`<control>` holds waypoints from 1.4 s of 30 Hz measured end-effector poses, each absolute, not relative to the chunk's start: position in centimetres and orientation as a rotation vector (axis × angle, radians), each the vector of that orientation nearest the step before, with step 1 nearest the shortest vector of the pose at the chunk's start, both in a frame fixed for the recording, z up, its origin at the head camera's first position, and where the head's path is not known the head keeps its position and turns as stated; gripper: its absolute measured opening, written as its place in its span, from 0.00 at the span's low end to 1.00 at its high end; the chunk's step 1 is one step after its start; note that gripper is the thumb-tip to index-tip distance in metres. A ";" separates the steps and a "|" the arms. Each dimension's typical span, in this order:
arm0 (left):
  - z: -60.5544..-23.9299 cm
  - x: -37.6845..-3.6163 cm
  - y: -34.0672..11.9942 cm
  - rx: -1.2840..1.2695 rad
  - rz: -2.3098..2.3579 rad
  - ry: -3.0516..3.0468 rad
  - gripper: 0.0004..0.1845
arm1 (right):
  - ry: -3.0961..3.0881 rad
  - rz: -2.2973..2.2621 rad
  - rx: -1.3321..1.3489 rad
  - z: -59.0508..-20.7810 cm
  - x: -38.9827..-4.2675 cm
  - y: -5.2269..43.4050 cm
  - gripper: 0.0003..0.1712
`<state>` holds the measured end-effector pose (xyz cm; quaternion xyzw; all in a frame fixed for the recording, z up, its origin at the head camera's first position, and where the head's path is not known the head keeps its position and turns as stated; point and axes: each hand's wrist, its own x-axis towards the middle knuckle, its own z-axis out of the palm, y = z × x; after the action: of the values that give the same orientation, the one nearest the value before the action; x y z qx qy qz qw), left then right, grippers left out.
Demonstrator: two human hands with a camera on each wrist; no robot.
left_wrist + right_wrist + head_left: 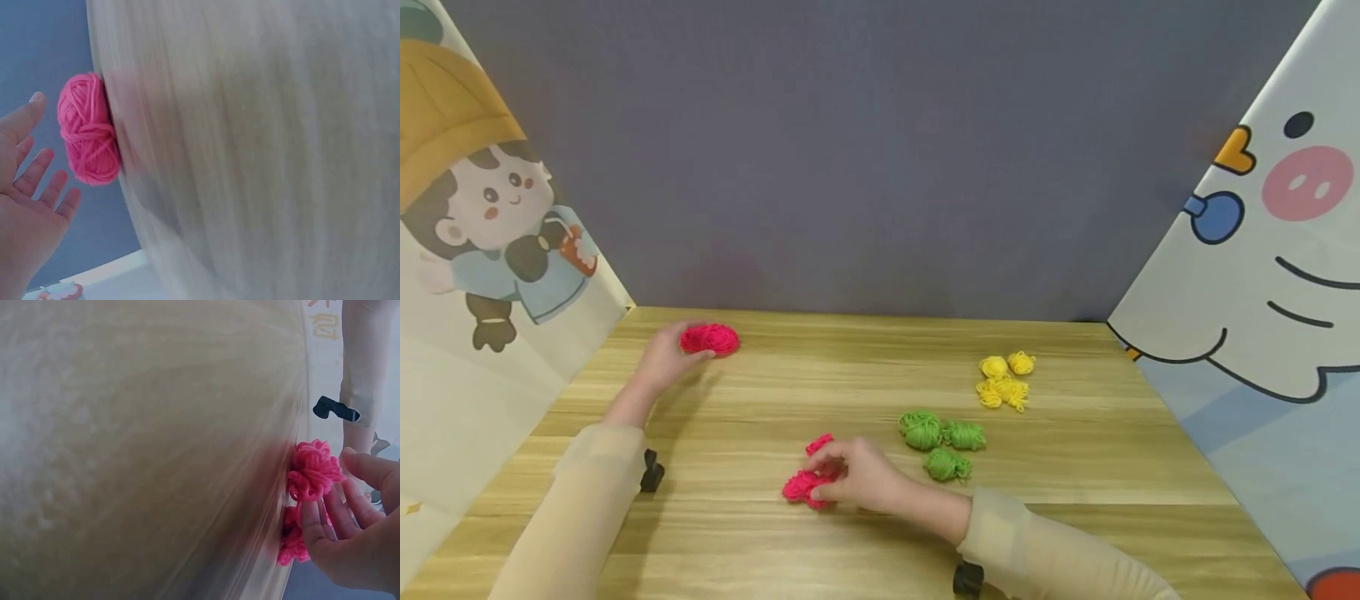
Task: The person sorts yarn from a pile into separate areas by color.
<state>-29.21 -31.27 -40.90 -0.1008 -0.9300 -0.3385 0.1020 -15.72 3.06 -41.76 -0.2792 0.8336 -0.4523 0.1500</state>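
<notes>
Two hands work over the wooden table [865,533], and that table is the biggest thing in play; backing it stands a grey wall [880,150], flanked by a cartoon panel with a hatted child [482,208] out beyond the left hand and a cartoon pig panel [1262,275] out beyond the right hand; down to the hands now; the left hand [664,360] lies stretched far forward, fingers straight and spread in the wrist view, their tips at a pink yarn ball [711,339] that sits on the table just past them, gripping nothing; the right hand [857,477] sits nearer the body, fingers curled down over two small pink yarn bundles [801,487], pinching them between fingertips [312,525] and thumb, one bundle just ahead of the fingers and one beneath them; off to the right hand's outer side, close by, lie three green yarn bundles [943,440]; farther forward from them, well apart from either hand, sits a cluster of yellow yarn bundles [1004,379].
</notes>
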 end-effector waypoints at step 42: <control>-42.8 -32.3 -33.3 -0.174 -0.755 -2.972 0.19 | 2.584 -1.034 -0.991 -42.8 -15.7 3.4 0.10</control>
<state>-32.27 -33.26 -42.83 -0.0567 -0.9671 -0.2455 0.0350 -15.67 3.38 -42.80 -0.3339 0.8708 -0.3486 0.0934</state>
